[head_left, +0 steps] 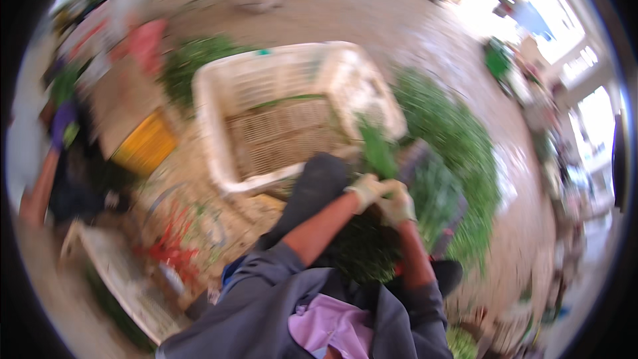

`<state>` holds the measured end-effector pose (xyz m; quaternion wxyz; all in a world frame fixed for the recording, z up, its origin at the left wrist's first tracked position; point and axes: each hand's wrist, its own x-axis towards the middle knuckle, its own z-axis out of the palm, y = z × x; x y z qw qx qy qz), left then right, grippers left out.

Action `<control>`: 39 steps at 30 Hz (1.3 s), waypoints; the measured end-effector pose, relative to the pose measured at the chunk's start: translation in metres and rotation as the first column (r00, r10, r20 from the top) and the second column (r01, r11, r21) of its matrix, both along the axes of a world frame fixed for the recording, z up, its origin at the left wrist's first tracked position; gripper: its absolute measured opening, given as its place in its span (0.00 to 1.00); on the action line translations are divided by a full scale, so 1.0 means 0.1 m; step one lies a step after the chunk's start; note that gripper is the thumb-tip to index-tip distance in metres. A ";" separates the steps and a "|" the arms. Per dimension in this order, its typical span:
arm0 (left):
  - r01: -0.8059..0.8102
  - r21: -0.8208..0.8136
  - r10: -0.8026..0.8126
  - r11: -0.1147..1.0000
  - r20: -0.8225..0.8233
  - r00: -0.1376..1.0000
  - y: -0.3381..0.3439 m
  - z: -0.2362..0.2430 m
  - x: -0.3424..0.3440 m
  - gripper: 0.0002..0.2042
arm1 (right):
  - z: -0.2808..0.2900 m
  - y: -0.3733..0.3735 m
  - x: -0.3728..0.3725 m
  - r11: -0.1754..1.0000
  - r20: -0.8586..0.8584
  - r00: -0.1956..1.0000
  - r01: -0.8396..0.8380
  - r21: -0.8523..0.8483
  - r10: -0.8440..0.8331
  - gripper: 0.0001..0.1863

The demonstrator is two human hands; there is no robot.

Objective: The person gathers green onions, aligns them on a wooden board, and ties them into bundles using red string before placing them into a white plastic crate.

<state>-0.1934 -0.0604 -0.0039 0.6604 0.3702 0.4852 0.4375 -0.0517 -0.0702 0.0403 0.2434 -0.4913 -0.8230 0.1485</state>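
Both of my hands wear pale gloves and come together in front of my knee. My left hand (pixel 367 191) is closed at the lower end of a small bunch of long green leaves (pixel 377 149). Right beside it, my right hand (pixel 399 203) is closed around the same end; the fingers are blurred. The leaves point up and away, over the near right corner of a large white plastic crate (pixel 222 153) with a slatted bottom. A thicker bundle of darker greens (pixel 435 189) lies just right of my right hand. More dark greens (pixel 365 249) show below my forearms.
Loose greens (pixel 472 159) are heaped at the right, with another pile (pixel 203 60) behind the crate. On the left are a yellow crate (pixel 147 143), red strips (pixel 171 242) on the floor and a tilted pale crate (pixel 126 279). A co-worker's purple-gloved hand (pixel 64 123) shows far left.
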 end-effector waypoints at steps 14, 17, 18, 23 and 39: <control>-0.214 -0.119 0.239 0.970 0.637 0.733 -0.01 0.13 -0.04 0.17 | 0.38 -0.54 -0.45 0.964 0.176 0.971 0.196 -0.179 -0.164 0.42; -0.235 -0.120 0.254 0.965 0.662 0.705 -0.01 0.12 -0.11 0.23 | 0.65 -0.50 -0.28 0.966 0.196 0.975 0.142 -0.214 -0.100 0.38; -0.227 -0.122 0.250 0.966 0.661 0.708 -0.02 0.15 -0.12 0.23 | 0.68 -0.48 -0.20 0.977 0.199 0.977 0.110 -0.182 -0.073 0.35; -0.189 -0.003 0.140 0.982 0.685 0.715 -0.07 0.31 -0.14 0.22 | 0.75 -0.33 0.11 0.973 -0.319 0.924 0.168 -0.159 -0.212 0.13; -0.111 0.305 -0.076 0.946 0.543 0.836 -0.03 0.39 -0.21 0.24 | 0.70 0.10 -0.16 0.980 -0.319 0.929 0.159 -0.120 -0.190 0.16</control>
